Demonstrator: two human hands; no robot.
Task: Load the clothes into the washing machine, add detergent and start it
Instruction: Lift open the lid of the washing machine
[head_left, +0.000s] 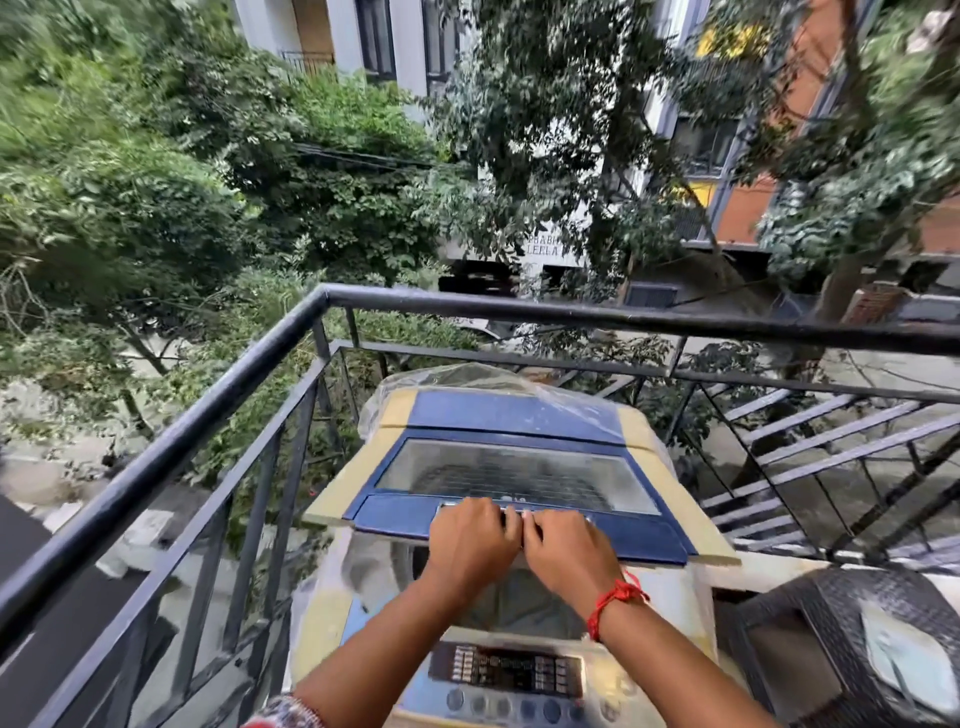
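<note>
My left hand (470, 535) and right hand (566, 545) curl their fingers (511, 519) on the washer lid (519, 467), half open; clothes, soap and starting come later.

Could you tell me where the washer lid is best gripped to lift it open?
Grip the silver handle on the lid's near edge, from the control-panel side; it appears hinged at the far end. Both hands, left and right, hold there.

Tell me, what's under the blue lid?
Both hands lift the blue lid of the washing machine. Under it, part of the dim tub shows. The arms hide the rest, so clothes can't be confirmed.
</note>
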